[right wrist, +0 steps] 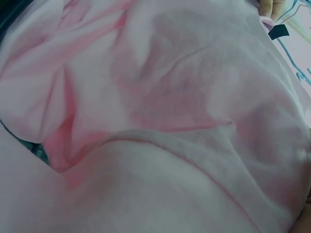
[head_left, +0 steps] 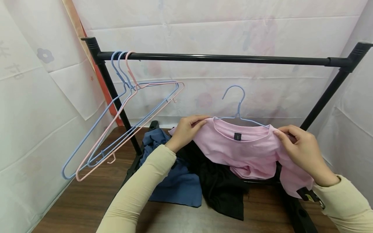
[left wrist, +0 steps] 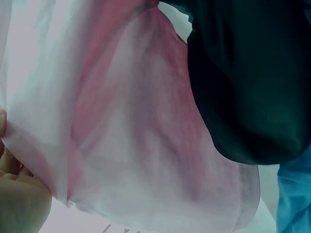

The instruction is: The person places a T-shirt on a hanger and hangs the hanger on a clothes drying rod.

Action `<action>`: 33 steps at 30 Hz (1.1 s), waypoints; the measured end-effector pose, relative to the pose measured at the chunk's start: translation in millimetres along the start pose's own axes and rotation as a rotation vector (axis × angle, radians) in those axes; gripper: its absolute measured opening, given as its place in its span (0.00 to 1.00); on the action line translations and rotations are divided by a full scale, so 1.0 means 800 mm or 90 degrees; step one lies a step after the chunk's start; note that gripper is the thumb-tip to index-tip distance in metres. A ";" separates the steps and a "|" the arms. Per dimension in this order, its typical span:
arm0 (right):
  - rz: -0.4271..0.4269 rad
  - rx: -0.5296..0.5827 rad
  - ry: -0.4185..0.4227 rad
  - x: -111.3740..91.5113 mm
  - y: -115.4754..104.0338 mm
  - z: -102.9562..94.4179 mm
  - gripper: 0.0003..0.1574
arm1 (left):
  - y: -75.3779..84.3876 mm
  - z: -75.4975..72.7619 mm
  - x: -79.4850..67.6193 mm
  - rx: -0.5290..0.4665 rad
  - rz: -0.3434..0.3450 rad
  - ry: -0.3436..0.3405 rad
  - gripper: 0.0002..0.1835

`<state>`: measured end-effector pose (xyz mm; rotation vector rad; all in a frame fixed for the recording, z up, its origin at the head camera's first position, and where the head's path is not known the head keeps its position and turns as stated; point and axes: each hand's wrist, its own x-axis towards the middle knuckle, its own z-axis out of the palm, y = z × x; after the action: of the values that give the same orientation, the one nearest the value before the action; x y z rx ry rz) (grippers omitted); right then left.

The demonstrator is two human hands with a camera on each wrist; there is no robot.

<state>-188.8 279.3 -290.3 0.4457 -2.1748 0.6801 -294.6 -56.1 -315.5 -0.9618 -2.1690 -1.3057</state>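
A pink T-shirt [head_left: 247, 152] hangs between my two hands, with a blue hanger [head_left: 239, 106] inside its neck and the hook standing up above the collar. My left hand [head_left: 186, 131] pinches the shirt's left shoulder beside the neckline. On the other side my right hand [head_left: 303, 149] pinches the right shoulder, thumb in front. The hanger's shoulder ends are hidden under the cloth. In the left wrist view the pink cloth [left wrist: 146, 121] fills most of the picture, and my fingers show at its left edge. Pink cloth [right wrist: 184, 97] also covers the right wrist view.
A black garment rack [head_left: 218, 58] spans the view. Two blue hangers [head_left: 87, 136] and a pink hanger [head_left: 102, 136] hang at its left end. Below lie a blue garment [head_left: 177, 189] and a black garment [head_left: 221, 191]. White printed sheets [head_left: 189, 35] surround the rack.
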 end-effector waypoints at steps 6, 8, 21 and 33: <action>0.002 0.014 0.001 -0.002 0.003 -0.003 0.02 | -0.006 -0.005 -0.001 0.049 0.006 -0.018 0.12; 0.002 0.014 -0.005 -0.002 0.003 -0.004 0.03 | -0.007 -0.007 -0.001 0.055 0.005 -0.022 0.12; 0.000 0.041 -0.075 0.003 0.010 -0.014 0.09 | -0.009 -0.009 0.000 0.003 0.012 0.016 0.09; -0.062 0.056 -0.024 -0.003 0.012 -0.022 0.07 | -0.008 -0.007 -0.003 -0.014 -0.007 0.021 0.10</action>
<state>-181.8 297.5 -285.8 0.6105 -2.1485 0.7202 -297.4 -63.8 -318.3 -0.9304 -2.1427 -1.3436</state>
